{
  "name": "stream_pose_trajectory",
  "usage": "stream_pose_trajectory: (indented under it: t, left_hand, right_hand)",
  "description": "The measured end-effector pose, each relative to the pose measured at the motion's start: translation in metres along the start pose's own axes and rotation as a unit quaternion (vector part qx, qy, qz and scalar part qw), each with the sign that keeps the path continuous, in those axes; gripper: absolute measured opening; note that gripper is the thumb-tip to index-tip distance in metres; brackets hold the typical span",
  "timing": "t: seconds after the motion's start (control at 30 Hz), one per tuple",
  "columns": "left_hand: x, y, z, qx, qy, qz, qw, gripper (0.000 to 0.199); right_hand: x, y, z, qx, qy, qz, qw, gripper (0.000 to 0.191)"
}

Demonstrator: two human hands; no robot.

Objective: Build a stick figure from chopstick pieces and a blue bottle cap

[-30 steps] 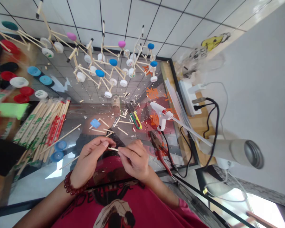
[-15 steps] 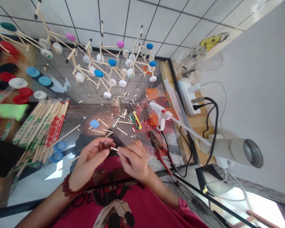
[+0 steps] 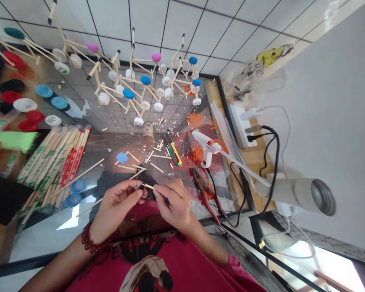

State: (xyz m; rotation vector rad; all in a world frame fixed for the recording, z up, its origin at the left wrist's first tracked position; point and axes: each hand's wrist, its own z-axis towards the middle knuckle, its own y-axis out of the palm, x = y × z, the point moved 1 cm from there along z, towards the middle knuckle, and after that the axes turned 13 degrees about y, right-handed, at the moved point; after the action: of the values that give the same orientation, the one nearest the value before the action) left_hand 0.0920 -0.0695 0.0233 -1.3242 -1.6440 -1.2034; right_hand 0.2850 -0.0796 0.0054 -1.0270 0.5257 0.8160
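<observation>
A short wooden stick (image 3: 148,186) with a dark band near its left end spans the gap between my hands. My right hand (image 3: 174,202) pinches the stick's right end between thumb and fingers. At its dark end is my left hand (image 3: 121,202), fingers curled and thumb close to the tip; whether it grips the stick is hard to tell. Just beyond lie loose stick pieces (image 3: 156,167) and a blue piece (image 3: 122,157) beside joined sticks. A green and yellow cutter (image 3: 174,153) rests on the glass table (image 3: 103,140) among wood scraps.
Stick figures with bottle-cap wheels (image 3: 138,121) stand at the back. A white glue gun (image 3: 207,147) and red-handled pliers (image 3: 204,190) lie right, near a power strip (image 3: 241,123). Wrapped chopsticks (image 3: 56,162), blue caps (image 3: 73,200) and red caps (image 3: 28,125) are left.
The stick's dark band has come into clearer view between my hands. Both hands have shifted slightly, and the whole view has moved a little.
</observation>
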Motion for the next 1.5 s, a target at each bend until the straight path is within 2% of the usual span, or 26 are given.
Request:
stream_pose_trajectory:
  t: [0.1,0.27,0.5,0.7,0.87,1.3,1.5]
  left_hand:
    - [0.0014,0.0012,-0.0013,0.003,-0.01,-0.019,1.0,0.037]
    - [0.0022,0.0026,0.0006,-0.005,-0.004,-0.013,1.0,0.034]
    - [-0.0003,-0.0005,-0.0003,-0.003,0.003,0.015,1.0,0.033]
    - [-0.0015,0.0011,0.0005,0.012,-0.001,0.032,0.999,0.035]
    - [-0.003,0.0011,0.0016,0.014,0.015,0.036,0.999,0.034]
    - [-0.0043,-0.0015,0.0003,0.022,0.004,0.026,0.999,0.039]
    - [0.0042,0.0045,0.0019,0.035,-0.022,-0.029,0.999,0.04]
  right_hand:
    - [0.001,0.0011,-0.0007,0.003,-0.018,-0.003,1.0,0.022]
    - [0.0014,0.0013,-0.0017,0.0,-0.024,0.0,1.0,0.022]
    - [0.0027,0.0005,-0.0034,-0.01,-0.029,0.005,1.0,0.036]
    - [0.0008,0.001,-0.0013,0.001,-0.048,0.001,0.999,0.028]
    - [0.0001,0.001,-0.0004,0.004,-0.048,-0.006,0.999,0.027]
    - [-0.0002,0.0008,-0.0026,0.002,-0.03,-0.007,1.0,0.033]
    - [0.0009,0.0008,-0.0038,0.0,-0.019,-0.002,1.0,0.037]
